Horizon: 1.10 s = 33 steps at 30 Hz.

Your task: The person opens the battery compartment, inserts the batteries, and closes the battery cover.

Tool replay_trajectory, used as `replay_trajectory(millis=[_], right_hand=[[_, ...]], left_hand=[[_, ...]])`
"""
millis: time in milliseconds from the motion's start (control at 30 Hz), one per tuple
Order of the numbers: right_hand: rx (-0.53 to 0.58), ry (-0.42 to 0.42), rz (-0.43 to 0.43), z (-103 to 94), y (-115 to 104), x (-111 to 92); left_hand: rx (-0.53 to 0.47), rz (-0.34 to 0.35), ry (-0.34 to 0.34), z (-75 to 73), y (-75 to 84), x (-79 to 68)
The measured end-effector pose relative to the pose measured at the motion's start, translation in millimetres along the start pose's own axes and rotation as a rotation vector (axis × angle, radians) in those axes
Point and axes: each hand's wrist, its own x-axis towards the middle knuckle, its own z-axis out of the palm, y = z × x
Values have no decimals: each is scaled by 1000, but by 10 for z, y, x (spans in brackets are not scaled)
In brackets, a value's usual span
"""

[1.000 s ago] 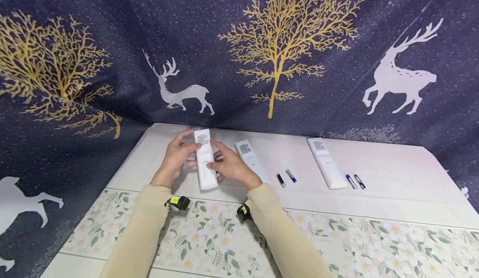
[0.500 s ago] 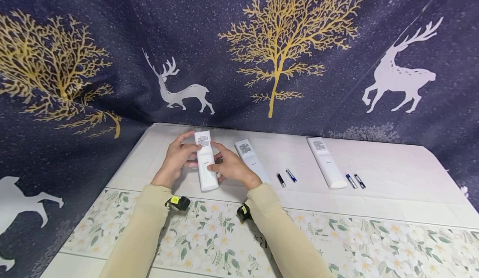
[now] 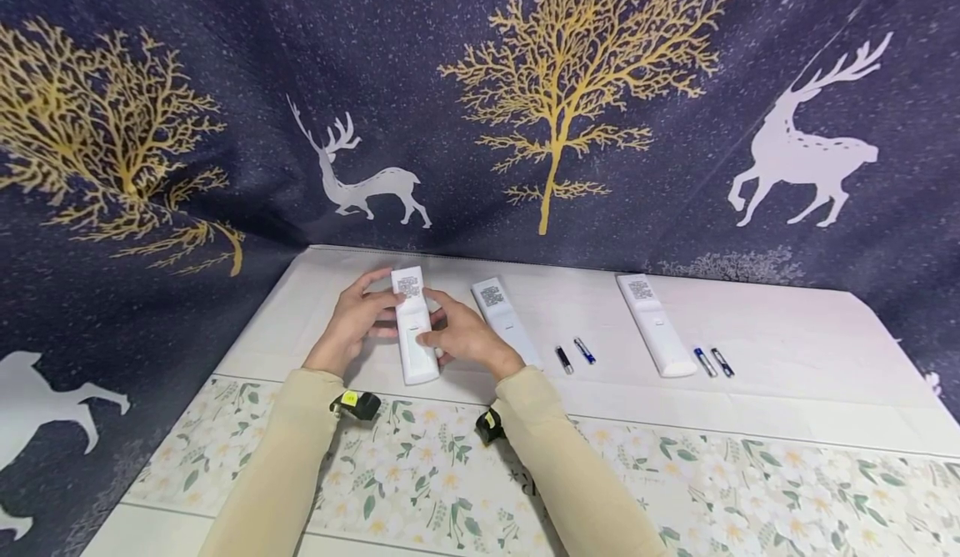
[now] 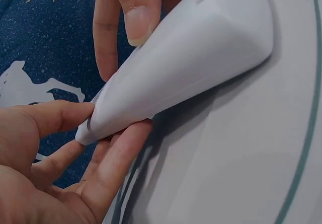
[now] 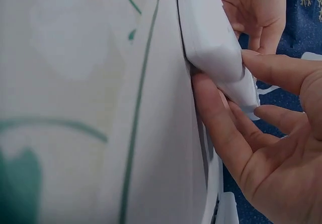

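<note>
A white remote control (image 3: 418, 365) is held back side up, its printed label at the far end, over the left part of the table. My left hand (image 3: 356, 315) grips its far left side, thumb on the back near the label and fingers underneath. From the right, my right hand (image 3: 468, 336) holds the same remote, with its thumb on the battery cover and fingers along the edge and below. In the left wrist view, the near end of the remote (image 4: 216, 43) lies close over the tabletop. The right wrist view shows the fingers of my right hand (image 5: 276, 158) under the remote.
A second white remote (image 3: 495, 303) lies just right of my right hand, partly behind it, with two batteries (image 3: 573, 355) beside it. Farther right lies a third remote (image 3: 656, 332) with two more batteries (image 3: 714, 363). A dark patterned cloth (image 3: 480, 190) hangs behind the table.
The held remote has come slightly toward me, lower in the head view. Both hands keep their hold, and the other remotes and the batteries stay put.
</note>
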Motion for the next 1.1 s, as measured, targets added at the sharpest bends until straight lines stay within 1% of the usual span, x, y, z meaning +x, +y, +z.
replay_trajectory(millis=[167, 367, 700, 933, 1100], right_hand=[[-12, -9, -7, 11, 26, 13], [-48, -18, -7, 21, 26, 19], [-83, 10, 15, 42, 4, 10], [-146, 31, 7, 29, -18, 0], [-145, 30, 10, 39, -12, -1]], left_hand=[[6, -14, -3, -17, -24, 6], [28, -10, 1, -39, -50, 19], [18, -14, 9, -34, -86, 43], [54, 2, 12, -18, -86, 26], [70, -2, 33, -24, -90, 17]])
